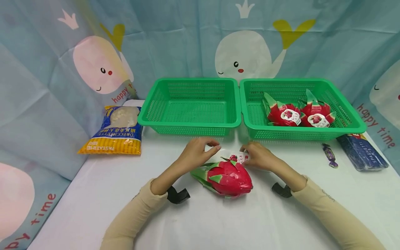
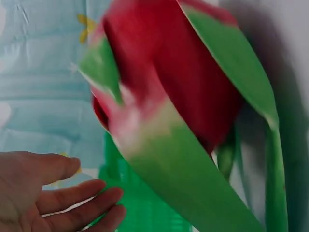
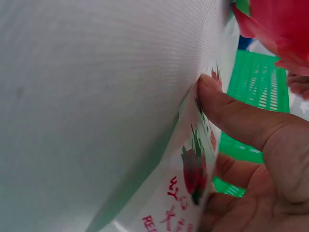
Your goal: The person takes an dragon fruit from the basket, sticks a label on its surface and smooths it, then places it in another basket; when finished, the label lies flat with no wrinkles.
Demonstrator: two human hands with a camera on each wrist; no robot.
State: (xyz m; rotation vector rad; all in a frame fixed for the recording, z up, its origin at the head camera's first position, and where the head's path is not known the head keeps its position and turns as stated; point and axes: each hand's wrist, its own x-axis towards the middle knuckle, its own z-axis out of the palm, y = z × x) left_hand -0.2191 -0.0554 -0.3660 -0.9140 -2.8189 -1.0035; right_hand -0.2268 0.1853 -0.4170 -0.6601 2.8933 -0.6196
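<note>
A red dragon fruit point(image 1: 231, 177) with green leaf tips lies on the white table in front of me, its leafy end to the left. Behind it is a sheet of stickers point(image 1: 239, 157) printed with dragon fruit pictures and red lettering. My right hand point(image 1: 260, 158) pinches this sheet, the thumb on the printed face and the fingers behind, as the right wrist view shows. Just above the leaves, my left hand point(image 1: 197, 152) is held with fingers extended and nothing in it. In the left wrist view the fruit stands apart from those fingers.
Two green baskets stand at the back. The left basket point(image 1: 189, 129) is bare inside; the right basket point(image 1: 303, 133) contains two stickered dragon fruits point(image 1: 285, 113). A pasta bag point(image 1: 117, 133) lies at left. To the right are a wrapped candy point(image 1: 330, 156) and a spaghetti pack point(image 1: 364, 152).
</note>
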